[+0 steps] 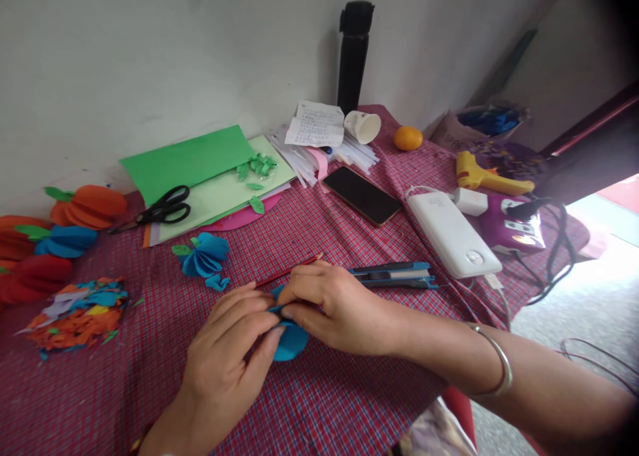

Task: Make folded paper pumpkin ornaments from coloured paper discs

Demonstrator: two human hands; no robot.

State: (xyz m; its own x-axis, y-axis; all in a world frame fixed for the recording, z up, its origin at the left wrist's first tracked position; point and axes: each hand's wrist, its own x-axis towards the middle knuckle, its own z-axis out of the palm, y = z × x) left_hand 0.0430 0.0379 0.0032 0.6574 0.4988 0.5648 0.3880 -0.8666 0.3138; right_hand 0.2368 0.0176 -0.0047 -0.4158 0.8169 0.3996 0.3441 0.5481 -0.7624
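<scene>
A piece of blue paper (291, 341) lies between my hands, low over the checked cloth. My left hand (227, 339) is closed on its left side, fingers and thumb pressed at the edge. From the other side my right hand (332, 303) pinches the same paper, thumb and forefinger meeting near its middle. The fingers cover much of the paper. Just beyond my hands rests a thin red stick (287, 269). A blue stapler (394, 275) lies behind my right hand. A blue paper pumpkin (202, 255) with green leaves sits past my left hand.
Orange, red and blue paper pumpkins (87, 205) and a heap of scraps (80, 315) are at left. Scissors (167, 208) lie on green sheets (190, 160). A phone (362, 195), white power bank (452, 233), yellow glue gun (492, 176) and black bottle (354, 56) stand farther off.
</scene>
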